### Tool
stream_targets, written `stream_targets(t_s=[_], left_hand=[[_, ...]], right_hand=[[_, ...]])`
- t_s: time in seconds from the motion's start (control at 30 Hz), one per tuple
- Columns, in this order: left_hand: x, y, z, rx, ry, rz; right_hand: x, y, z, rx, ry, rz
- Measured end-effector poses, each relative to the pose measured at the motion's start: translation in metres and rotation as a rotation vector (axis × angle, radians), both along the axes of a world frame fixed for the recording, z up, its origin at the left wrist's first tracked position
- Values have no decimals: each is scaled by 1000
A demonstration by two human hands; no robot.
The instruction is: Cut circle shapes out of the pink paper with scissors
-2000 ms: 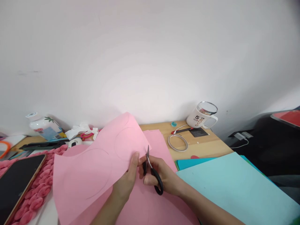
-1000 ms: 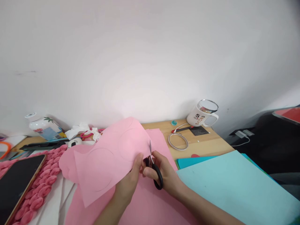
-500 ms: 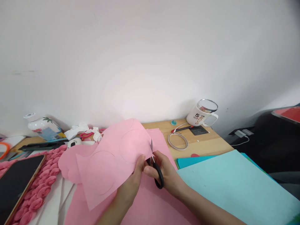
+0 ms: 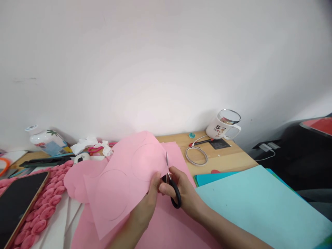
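Observation:
A pink sheet of paper (image 4: 121,173) with drawn circular outlines is held up and tilted above the desk. My left hand (image 4: 149,200) pinches its lower right edge, thumb on top. My right hand (image 4: 184,190) is closed round black-handled scissors (image 4: 176,195), whose blades point up at the sheet's right edge. The fingers of both hands come close together there. Beneath lie more pink sheets (image 4: 171,224), and a pink piece with a scalloped edge (image 4: 75,180) shows to the left.
Light blue paper (image 4: 259,204) covers the right side. Behind stand a white mug (image 4: 220,128), a coiled cable (image 4: 196,156) and a dark card (image 4: 220,144). At left are a phone (image 4: 20,204) on a pink knotted mat (image 4: 49,204), a white bottle (image 4: 48,140) and crumpled tissue (image 4: 85,144).
The pink sheet has tilted slightly, its lower left corner sinking a little and its circles showing more fully. Both hands keep nearly the same place and hold.

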State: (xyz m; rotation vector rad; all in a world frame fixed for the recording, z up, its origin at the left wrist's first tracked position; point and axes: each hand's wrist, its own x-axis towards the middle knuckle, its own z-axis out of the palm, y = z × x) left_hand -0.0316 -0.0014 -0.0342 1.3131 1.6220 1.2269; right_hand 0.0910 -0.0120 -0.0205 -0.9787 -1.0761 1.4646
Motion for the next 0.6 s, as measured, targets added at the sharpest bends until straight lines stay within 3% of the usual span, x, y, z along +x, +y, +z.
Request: stream_targets(t_s=[0.33, 0.6], left_hand=[[1, -1, 7, 180, 145, 59], [0, -2, 6, 123, 137, 26]], right_hand=[[1, -1, 8, -23, 6, 25], [3, -1, 6, -6, 31, 44]])
